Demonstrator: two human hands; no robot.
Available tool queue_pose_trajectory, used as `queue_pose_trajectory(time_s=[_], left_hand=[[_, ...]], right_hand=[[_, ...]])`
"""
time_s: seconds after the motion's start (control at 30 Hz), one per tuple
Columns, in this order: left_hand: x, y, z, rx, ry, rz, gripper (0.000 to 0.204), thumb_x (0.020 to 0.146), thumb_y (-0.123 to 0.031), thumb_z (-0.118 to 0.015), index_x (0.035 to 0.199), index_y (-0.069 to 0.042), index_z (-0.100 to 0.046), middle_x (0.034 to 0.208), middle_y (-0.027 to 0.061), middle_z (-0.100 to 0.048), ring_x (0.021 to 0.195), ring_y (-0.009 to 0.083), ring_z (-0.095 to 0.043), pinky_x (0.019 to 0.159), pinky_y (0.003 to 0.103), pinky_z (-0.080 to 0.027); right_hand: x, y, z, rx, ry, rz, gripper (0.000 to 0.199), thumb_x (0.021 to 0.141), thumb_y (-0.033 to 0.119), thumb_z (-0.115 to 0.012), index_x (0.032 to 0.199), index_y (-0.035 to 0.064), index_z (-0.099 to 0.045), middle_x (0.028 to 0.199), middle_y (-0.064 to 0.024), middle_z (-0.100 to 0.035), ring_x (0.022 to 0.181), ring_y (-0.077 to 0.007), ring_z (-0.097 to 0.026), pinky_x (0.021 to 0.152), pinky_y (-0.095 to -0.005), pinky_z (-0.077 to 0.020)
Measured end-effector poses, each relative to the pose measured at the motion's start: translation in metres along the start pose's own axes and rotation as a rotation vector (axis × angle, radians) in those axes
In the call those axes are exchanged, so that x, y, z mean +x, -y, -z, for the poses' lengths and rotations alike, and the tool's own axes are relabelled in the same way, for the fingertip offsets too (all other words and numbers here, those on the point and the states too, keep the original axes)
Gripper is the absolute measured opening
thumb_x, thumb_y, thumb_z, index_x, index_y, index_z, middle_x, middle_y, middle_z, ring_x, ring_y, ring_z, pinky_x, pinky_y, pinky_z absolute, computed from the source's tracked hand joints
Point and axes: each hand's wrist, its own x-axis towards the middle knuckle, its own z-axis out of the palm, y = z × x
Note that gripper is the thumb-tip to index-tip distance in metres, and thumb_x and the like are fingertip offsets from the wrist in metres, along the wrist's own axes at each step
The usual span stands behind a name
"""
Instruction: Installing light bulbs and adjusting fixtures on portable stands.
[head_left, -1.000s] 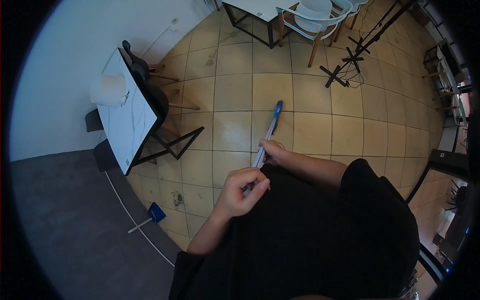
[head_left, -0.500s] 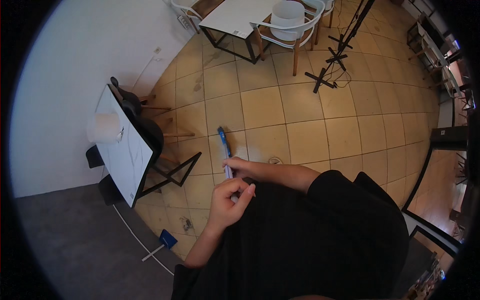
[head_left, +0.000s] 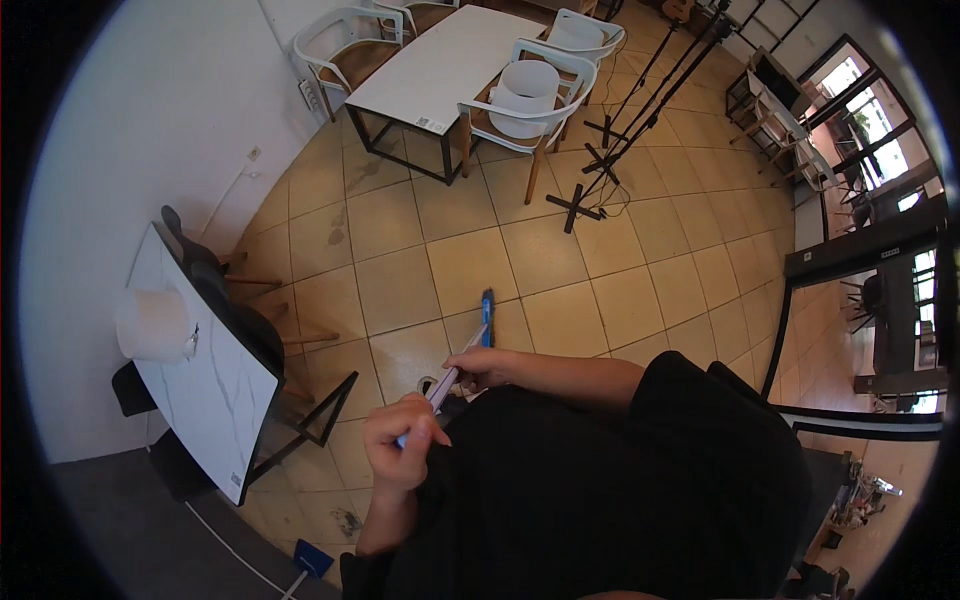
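Underfoot, tan tiled floor [head_left: 560, 255], white wall [head_left: 150, 130].

Small white square label [head_left: 432, 124] w/ dark print — front edge of far white table [head_left: 440, 60], no screens/signs

Left hand [head_left: 400, 445]: closed in a fist, fingers curled tight, thumb pressed over the top, knuckles facing up and outward. The wrist is straight; the bare forearm runs down and slightly left toward the lower edge, where it meets a black sleeve.

Right hand [head_left: 482, 368]: set higher and further forward than the left, fingers curled closed, back of the hand upward. Its bare forearm lies nearly level, extending to the right into a black sleeve at the elbow.

The two hands are near each other but apart, the left held lower and closer to the body. Both arms are bent in front of the black-clad torso.
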Motion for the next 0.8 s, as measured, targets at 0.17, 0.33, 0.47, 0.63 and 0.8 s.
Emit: queue_pose_trajectory(time_s=[0.17, 0.33, 0.47, 0.63, 0.8], left_hand=[[-0.016, 0.042, 0.055, -0.116, -0.395, 0.246, 0.044, 0.100, -0.017, -0.047, 0.059, -0.003, -0.052, 0.054, 0.0001, -0.048, 0.049, 0.0061, -0.036, 0.048, 0.025, -0.024], [-0.016, 0.019, 0.110, -0.011, -0.452, 0.267, 0.045, 0.100, -0.019, -0.047, 0.059, -0.002, -0.052, 0.055, -0.0019, -0.047, 0.048, 0.0033, -0.035, 0.045, 0.023, -0.021], [-0.013, -0.010, 0.184, 0.046, -0.359, 0.040, 0.045, 0.099, -0.019, -0.047, 0.060, 0.001, -0.055, 0.055, 0.0019, -0.050, 0.045, 0.0050, -0.039, 0.043, 0.024, -0.024], [0.003, -0.024, 0.281, 0.005, -0.550, -0.059, 0.051, 0.102, -0.024, -0.041, 0.055, -0.004, -0.043, 0.048, 0.0067, -0.043, 0.041, 0.0133, -0.034, 0.046, 0.030, -0.026], [0.023, -0.021, 0.341, -0.006, -0.769, -0.074, 0.049, 0.101, -0.024, -0.047, 0.055, -0.008, -0.041, 0.046, 0.0035, -0.040, 0.038, 0.0098, -0.028, 0.042, 0.028, -0.020]], right_hand=[[0.082, 0.002, -0.022, 0.049, -0.089, 0.000, 0.017, 0.083, 0.020, -0.061, 0.077, 0.0054, -0.056, 0.066, -0.0057, -0.052, 0.050, -0.0153, -0.042, 0.045, -0.0282, -0.0335], [0.124, 0.007, -0.087, -0.040, 0.012, 0.007, 0.023, 0.082, 0.024, -0.065, 0.075, 0.0042, -0.057, 0.063, -0.0071, -0.051, 0.045, -0.0187, -0.044, 0.043, -0.0310, -0.0344], [0.134, 0.025, -0.128, -0.123, 0.092, 0.076, 0.032, 0.093, 0.038, -0.062, 0.105, 0.0077, -0.060, 0.077, -0.0058, -0.056, 0.053, -0.0142, -0.047, 0.051, -0.0313, -0.0424], [0.134, 0.035, -0.108, -0.135, -0.090, 0.168, 0.042, 0.094, 0.036, -0.059, 0.128, 0.0125, -0.052, 0.084, -0.0052, -0.057, 0.061, -0.0113, -0.048, 0.060, -0.0301, -0.0456], [0.116, 0.012, -0.036, -0.227, -0.438, 0.134, 0.043, 0.094, 0.035, -0.057, 0.129, 0.0107, -0.051, 0.094, -0.0091, -0.063, 0.063, -0.0128, -0.051, 0.062, -0.0309, -0.0496]])
